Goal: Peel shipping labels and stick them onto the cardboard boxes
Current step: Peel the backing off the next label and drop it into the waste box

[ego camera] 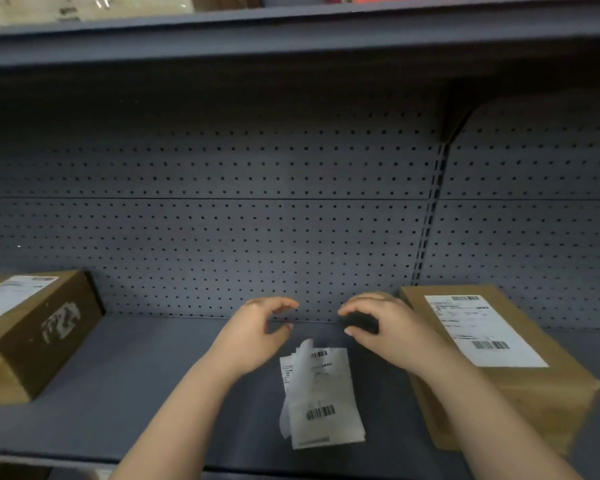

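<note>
From my remote seat, I look down on both bare hands raised above a grey metal shelf (125, 382) backed by perforated pegboard (222, 220). The left hand (253, 336) hangs with its fingers (286, 304) curled loosely and spread, gripping nothing; the right hand (385, 327) mirrors it, its fingers (349, 310) bent and parted, also empty, with a clear gap between the two hands. Just below them, flat on the shelf, lies a small stack of shipping labels (323, 400), barcodes showing, the top corner of one sheet curling upward; neither hand touches it. To the right, close beside the right forearm, sits a cardboard box (520, 386) with a white label (482, 332) already stuck across its top. At the far left of the shelf rests a second cardboard box (45, 337), also carrying a label (7, 294) on top, with a scuffed white patch on its side. Another shelf (291, 26) runs overhead, its contents blurred.
</note>
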Tool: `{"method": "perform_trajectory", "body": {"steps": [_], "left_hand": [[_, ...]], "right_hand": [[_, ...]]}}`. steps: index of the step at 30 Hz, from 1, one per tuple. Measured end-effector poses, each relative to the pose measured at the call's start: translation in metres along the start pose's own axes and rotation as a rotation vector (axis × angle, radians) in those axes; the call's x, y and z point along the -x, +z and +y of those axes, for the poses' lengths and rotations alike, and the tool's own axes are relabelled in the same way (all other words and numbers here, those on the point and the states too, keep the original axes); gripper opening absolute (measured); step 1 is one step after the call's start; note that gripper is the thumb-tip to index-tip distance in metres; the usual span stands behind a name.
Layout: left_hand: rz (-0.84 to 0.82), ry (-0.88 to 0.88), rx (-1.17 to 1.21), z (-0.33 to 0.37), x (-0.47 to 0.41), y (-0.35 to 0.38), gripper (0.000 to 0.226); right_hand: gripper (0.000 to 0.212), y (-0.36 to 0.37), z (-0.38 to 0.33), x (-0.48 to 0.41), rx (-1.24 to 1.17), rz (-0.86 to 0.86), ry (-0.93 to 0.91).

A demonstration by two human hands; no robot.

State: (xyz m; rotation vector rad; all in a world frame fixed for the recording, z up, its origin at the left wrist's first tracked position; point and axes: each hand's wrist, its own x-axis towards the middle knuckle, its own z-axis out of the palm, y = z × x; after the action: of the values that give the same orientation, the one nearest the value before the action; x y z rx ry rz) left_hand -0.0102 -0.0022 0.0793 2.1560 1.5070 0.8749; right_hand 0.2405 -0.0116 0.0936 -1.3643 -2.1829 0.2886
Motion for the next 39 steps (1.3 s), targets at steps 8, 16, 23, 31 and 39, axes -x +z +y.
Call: {"method": "perform_trajectory", "body": {"steps": [8,16,23,31,39], "left_hand": [[-0.132,0.000,-0.019,-0.046,0.002,0.005,0.037],[-0.149,0.020,0.005,-0.062,0.003,0.007,0.037],[-0.160,-0.001,0.003,-0.069,-0.003,0.005,0.037],[-0.198,0.096,0.056,-0.007,-0.044,0.024,0.034],[-0.223,0.379,0.123,0.128,-0.094,0.080,0.024]], "right_hand": [[0.029,0.078,-0.019,-0.020,0.044,-0.114,0.061],[0.046,0.118,-0.015,-0.042,0.332,-0.310,-0.018],[0.020,0.112,-0.009,-0.040,0.374,-0.202,-0.090],[0.012,0.024,-0.005,-0.015,0.411,0.075,-0.096],[0.018,-0.094,0.047,0.060,0.559,0.265,0.078]]}}
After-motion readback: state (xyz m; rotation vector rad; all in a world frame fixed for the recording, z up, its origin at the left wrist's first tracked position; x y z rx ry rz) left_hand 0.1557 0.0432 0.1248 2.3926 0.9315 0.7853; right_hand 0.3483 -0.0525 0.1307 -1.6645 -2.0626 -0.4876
